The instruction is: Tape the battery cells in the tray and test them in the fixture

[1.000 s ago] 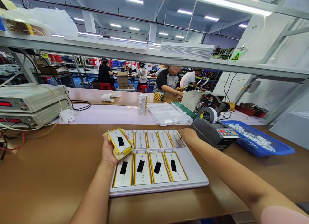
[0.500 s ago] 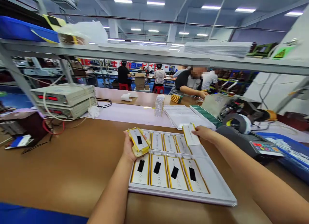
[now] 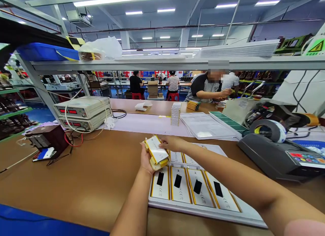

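In my left hand (image 3: 146,161) is a small stack of flat pouch batteries (image 3: 163,163) with yellow edges, held above the left side of the tray. My right hand (image 3: 174,143) pinches the edge of a white pouch battery (image 3: 156,149), which lies over the top of that stack. Below, the white tray (image 3: 215,219) holds two rows of pouch batteries. Those in the near row, such as this tray battery (image 3: 180,192), each carry a black strip. My right forearm hides part of the far row.
Two stacked meters (image 3: 83,109) and a dark box (image 3: 47,141) stand at left. A tape dispenser (image 3: 276,154) sits at right. Behind are white trays (image 3: 205,124) and a tall battery stack (image 3: 175,114). Across the bench a co-worker (image 3: 203,88) is busy; a shelf (image 3: 157,65) spans overhead.
My right hand has carried a battery from the tray's far right leftward onto the stack in my left hand. The view has shifted, so the bench sits further right and lower.
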Tool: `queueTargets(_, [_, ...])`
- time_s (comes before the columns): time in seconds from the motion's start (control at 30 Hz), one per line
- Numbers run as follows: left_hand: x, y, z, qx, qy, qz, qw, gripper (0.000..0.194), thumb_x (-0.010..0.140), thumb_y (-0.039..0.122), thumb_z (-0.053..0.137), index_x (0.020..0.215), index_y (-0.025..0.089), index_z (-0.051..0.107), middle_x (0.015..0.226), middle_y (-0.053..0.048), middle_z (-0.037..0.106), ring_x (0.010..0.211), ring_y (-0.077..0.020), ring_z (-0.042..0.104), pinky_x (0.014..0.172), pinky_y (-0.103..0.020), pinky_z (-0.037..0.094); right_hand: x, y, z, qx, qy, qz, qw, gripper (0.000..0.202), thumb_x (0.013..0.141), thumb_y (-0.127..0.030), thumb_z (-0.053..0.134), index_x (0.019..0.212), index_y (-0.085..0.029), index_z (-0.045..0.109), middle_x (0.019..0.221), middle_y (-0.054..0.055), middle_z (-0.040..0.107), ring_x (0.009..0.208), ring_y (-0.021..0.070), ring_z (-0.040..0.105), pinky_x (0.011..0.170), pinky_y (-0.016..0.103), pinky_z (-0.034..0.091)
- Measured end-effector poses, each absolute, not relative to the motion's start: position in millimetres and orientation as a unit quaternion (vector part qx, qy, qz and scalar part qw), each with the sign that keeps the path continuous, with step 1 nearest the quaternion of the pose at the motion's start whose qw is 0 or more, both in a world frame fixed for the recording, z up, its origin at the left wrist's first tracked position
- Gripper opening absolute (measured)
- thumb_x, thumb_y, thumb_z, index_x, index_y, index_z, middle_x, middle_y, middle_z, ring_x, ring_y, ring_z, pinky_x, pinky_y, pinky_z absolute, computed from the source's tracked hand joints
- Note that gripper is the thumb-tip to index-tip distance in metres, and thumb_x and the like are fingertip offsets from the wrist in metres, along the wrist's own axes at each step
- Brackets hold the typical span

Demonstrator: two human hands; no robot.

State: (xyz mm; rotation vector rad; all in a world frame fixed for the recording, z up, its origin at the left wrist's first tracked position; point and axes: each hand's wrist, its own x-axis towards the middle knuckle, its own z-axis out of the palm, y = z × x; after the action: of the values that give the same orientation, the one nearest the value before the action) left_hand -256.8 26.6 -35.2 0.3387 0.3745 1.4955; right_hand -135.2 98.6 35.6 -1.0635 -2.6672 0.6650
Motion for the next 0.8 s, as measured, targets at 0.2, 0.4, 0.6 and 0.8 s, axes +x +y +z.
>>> queueTargets(0.2, [-264.1,23.6,-33.7,0.161,0.185,0.700,0.671,0.070,0.064,0.069,0.041,0.107,0.016,0.053,0.092,-0.013,0.062,0.085,-0.0303,0.059,0.074,-0.048,0.044,-26.0,115.9,19.7,-0.472,-0.859,0.134,0.149,0.044,0.083,-0.051,0.027,0.074,-0.019,0.055,0.073,0.005,0.060,0.067,0.0161,0.052,0.056,0.024,0.032])
queueTargets(0.4, [-268.0,20.6,-28.5,0.178,0.183,0.720,0.645,0.044,0.071,0.042,0.054,0.107,0.016,0.052,0.097,-0.012,0.060,0.082,-0.0234,0.059,0.078,-0.043,0.045,102.6,130.6,-55.9,-0.572,-0.763,0.174,0.244,0.044,0.077,-0.054,0.033,0.062,-0.018,0.053,0.058,0.003,0.056,0.057,0.0164,0.050,0.051,0.025,0.033])
queueTargets(0.6, [-276.1,20.9,-22.0,0.143,0.269,0.758,0.576,0.030,0.060,0.013,0.052,0.090,0.016,0.056,0.079,-0.007,0.061,0.073,-0.0212,0.059,0.072,-0.042,0.047,136.1,125.6,-94.0,-0.580,-0.699,0.212,0.360,0.046,0.075,-0.056,0.033,0.061,-0.018,0.053,0.058,0.002,0.056,0.058,0.0165,0.052,0.054,0.025,0.037])
queueTargets(0.8, [-296.8,21.6,-16.5,0.158,0.340,0.783,0.497,0.030,0.056,0.009,0.051,0.084,0.018,0.054,0.072,-0.004,0.058,0.066,-0.0179,0.057,0.066,-0.038,0.049,133.4,123.7,-93.2,-0.593,-0.706,0.214,0.323,0.038,0.078,-0.053,0.034,0.073,-0.021,0.054,0.069,0.002,0.061,0.063,0.0165,0.054,0.057,0.025,0.037])
